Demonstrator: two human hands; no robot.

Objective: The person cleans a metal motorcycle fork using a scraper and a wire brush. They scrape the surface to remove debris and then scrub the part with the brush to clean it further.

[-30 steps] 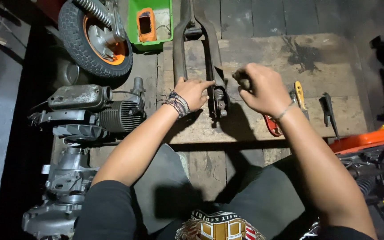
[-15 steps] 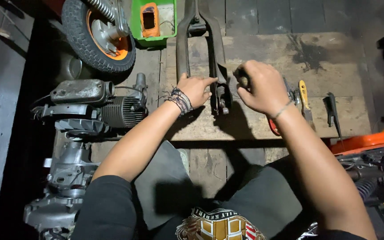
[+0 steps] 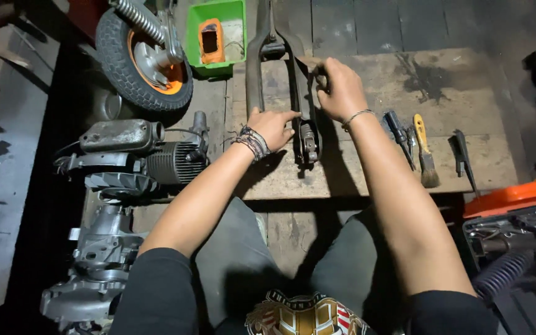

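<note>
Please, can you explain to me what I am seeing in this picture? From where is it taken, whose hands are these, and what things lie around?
The camera sits on a person's head and looks down at their own two arms. The left hand rests on a dark metal fork part lying on a wooden board. The right hand grips the same part higher up. Beside it lie a brush with a yellow handle and a screwdriver. On the left are an engine, a wheel and a green tray.
</note>
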